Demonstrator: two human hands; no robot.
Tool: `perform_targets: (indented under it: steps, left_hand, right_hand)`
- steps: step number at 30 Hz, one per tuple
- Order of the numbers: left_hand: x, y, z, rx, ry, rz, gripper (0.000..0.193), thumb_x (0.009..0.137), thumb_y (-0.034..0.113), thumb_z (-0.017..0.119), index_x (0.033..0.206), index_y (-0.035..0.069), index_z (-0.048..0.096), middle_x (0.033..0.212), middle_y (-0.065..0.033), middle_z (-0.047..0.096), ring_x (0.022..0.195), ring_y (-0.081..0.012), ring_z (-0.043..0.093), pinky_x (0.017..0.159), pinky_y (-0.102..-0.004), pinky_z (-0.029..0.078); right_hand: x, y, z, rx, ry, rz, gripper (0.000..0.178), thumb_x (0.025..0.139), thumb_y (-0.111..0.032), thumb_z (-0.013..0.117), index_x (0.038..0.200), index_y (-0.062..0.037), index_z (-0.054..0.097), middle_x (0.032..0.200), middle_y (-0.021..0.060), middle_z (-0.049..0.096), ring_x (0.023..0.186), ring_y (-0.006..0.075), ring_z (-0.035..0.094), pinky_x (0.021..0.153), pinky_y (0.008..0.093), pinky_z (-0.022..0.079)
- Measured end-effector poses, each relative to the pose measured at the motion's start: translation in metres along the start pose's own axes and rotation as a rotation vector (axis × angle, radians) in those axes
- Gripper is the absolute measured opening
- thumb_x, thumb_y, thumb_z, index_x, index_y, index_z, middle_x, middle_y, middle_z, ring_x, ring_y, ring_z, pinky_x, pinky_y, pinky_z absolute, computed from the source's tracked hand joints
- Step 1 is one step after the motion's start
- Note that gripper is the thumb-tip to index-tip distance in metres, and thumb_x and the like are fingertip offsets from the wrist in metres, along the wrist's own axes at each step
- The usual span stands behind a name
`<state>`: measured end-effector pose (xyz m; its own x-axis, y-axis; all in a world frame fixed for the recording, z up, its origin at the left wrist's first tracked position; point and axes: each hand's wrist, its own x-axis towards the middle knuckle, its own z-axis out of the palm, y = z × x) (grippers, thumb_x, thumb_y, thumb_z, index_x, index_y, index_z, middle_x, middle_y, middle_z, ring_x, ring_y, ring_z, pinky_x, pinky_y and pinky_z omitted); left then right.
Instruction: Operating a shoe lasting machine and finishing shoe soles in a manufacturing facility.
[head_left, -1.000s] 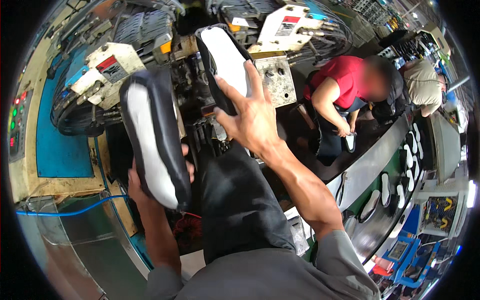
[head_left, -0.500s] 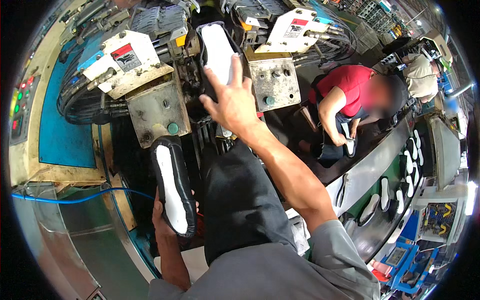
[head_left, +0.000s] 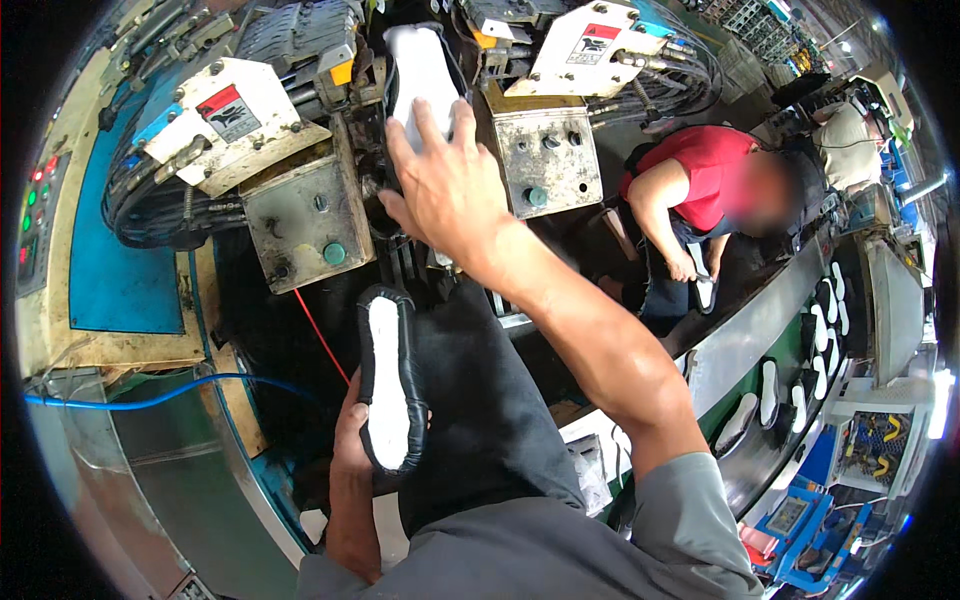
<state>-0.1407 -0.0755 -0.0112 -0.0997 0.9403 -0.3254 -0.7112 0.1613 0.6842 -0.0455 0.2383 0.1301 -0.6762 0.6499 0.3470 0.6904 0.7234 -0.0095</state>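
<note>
My left hand [head_left: 350,432] is closed round a black shoe upper [head_left: 390,385] with a white bottom facing up, low beside my dark-trousered leg. Part of that hand is hidden under the shoe. Farther ahead, a second shoe upper [head_left: 424,75], dark-edged with a white bottom up, sits between the two halves of a machine. Over its near end reaches my right hand [head_left: 450,185], fingers spread, fingertips at the white surface. Whether they press on it I cannot tell.
Two control boxes with green buttons, one left [head_left: 305,225] and one right [head_left: 545,155], flank the machine's middle. A co-worker in red [head_left: 690,180] handles a shoe at right. Several shoes lie along a conveyor [head_left: 745,335]. A blue hose [head_left: 150,402] runs at left.
The shoe in my left hand has moved right and stands straighter in view. My right hand remains over the machine's shoe, its fingers a little closer together. A red cord now shows at left.
</note>
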Motion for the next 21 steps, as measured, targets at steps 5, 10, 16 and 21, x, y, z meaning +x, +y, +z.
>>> perform_targets:
  steps: [5,10,16,21]
  left_hand:
    - [0.025,-0.019,-0.01,0.059,0.092,-0.023,0.1,0.093,0.052,0.071,0.17,0.005,0.029,0.137,-0.0298,0.066,0.099,-0.0489,0.078,0.085,-0.0599,0.068]
    - [0.052,-0.027,-0.019,0.093,0.061,-0.055,0.099,0.093,0.051,0.07,0.169,0.001,0.031,0.137,-0.03,0.066,0.1,-0.0464,0.078,0.084,-0.0578,0.068]
    - [0.07,-0.014,-0.019,0.053,0.066,-0.136,0.093,0.094,0.039,0.061,0.172,0.001,0.028,0.147,-0.0285,0.061,0.117,-0.0429,0.072,0.099,-0.0544,0.063]
    - [0.081,-0.016,-0.014,0.028,0.087,-0.084,0.089,0.095,0.043,0.065,0.168,0.004,0.032,0.134,-0.0308,0.066,0.102,-0.0489,0.077,0.086,-0.0606,0.067]
  right_hand:
    - [0.064,0.017,0.017,-0.054,0.026,0.007,0.074,0.096,-0.045,0.082,0.15,-0.0006,0.058,0.15,0.0254,0.056,0.14,0.0597,0.052,0.094,0.0558,0.067]
    - [0.125,0.035,0.025,-0.055,-0.047,0.026,0.07,0.097,-0.049,0.081,0.147,-0.0035,0.061,0.138,0.0222,0.063,0.132,0.056,0.059,0.095,0.0554,0.067]
    - [0.139,0.031,-0.001,0.101,-0.091,0.098,0.058,0.1,-0.03,0.072,0.149,0.0007,0.066,0.166,0.0284,0.05,0.153,0.064,0.041,0.108,0.0559,0.06]
    - [0.148,0.024,-0.028,0.063,-0.199,0.087,0.059,0.103,-0.03,0.071,0.155,-0.0026,0.063,0.172,0.0277,0.043,0.155,0.0645,0.037,0.104,0.0613,0.06]
